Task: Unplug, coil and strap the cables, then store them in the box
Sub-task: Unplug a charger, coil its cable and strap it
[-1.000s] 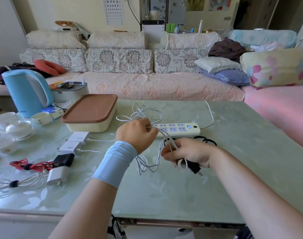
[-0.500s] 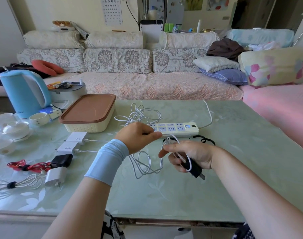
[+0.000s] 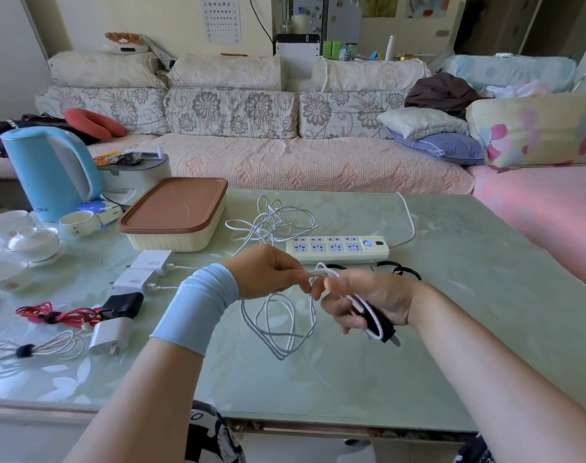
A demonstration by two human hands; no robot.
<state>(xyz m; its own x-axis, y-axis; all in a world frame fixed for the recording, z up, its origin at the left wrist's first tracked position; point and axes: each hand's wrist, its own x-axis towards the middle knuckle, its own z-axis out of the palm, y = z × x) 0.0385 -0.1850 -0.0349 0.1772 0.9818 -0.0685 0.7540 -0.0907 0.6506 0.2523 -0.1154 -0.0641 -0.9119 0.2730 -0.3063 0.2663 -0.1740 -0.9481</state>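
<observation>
A thin white cable (image 3: 278, 329) droops in loose loops over the glossy green desk (image 3: 351, 379). The left hand (image 3: 268, 274) pinches it. The right hand's (image 3: 371, 297) grip curls around gathered coils and a black plug (image 3: 383, 325).
</observation>
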